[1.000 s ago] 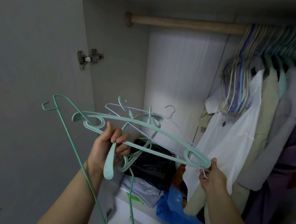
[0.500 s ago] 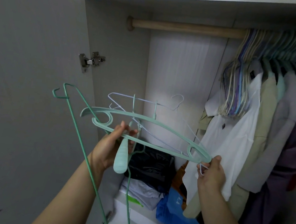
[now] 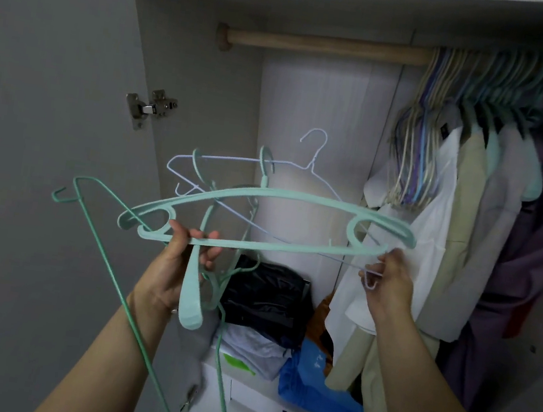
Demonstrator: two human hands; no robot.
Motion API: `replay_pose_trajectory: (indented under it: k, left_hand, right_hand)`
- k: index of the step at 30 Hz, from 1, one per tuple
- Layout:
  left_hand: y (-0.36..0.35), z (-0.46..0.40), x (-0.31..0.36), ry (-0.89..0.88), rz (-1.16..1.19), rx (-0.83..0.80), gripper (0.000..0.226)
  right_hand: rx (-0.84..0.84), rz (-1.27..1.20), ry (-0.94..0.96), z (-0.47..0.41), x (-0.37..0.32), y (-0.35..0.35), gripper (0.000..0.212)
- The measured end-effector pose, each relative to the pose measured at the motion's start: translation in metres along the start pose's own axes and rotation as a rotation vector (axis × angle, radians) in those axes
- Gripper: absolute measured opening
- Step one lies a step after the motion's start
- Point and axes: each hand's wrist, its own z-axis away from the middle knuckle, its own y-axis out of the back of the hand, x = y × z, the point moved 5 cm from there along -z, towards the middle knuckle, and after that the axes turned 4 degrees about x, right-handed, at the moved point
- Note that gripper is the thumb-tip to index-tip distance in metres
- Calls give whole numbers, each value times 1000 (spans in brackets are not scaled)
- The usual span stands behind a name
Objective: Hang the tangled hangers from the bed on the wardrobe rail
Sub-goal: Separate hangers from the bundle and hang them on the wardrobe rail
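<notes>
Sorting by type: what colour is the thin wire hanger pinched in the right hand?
White, maybe faintly lilac: the wire hanger, in the head view.

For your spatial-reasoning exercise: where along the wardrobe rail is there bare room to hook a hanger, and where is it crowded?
Free: the wooden rail from its left end cap to the first hanging hangers. Crowded: rightward, hooks and shirts pack the rail.

Single head-worn wide-angle view, faces forward into open wardrobe, tilted slightly up toward rail [image 3: 329, 45]; both hands close in lower frame; edges bowed.
</notes>
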Motion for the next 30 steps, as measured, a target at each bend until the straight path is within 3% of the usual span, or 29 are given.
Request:
replay_pose_trajectory:
  k: [3, 5, 9, 12, 16, 21, 28, 30]
  left_hand:
    - [6, 3, 0, 56, -33, -114, 39]
    - [12, 5, 4, 60, -83, -190, 48]
    - [31, 5, 11, 211, -63, -303, 31]
    - [48, 9, 16, 195, -31, -367, 40]
    - [50, 14, 19, 193, -78, -516, 34]
    - [52, 18, 22, 75, -345, -384, 20]
    - [45, 21, 27, 4, -323, -327, 27]
    - [43, 23, 26, 30, -263, -390, 18]
  right_hand:
    - [-31, 28, -28, -15, -10, -8, 16]
    - [-66, 39, -13, -21, -17, -14, 19]
    - [-127, 168, 75, -30, -35, -28, 35]
    - [-160, 249, 80, -39, -36, -34, 38]
    - [-167, 253, -9, -36, -18, -39, 39]
    - [-242, 193, -343, -17, 30, -33, 35]
    - [-155, 178, -545, 2, 75, -9, 21]
    - [-166, 172, -558, 6, 83, -6, 18]
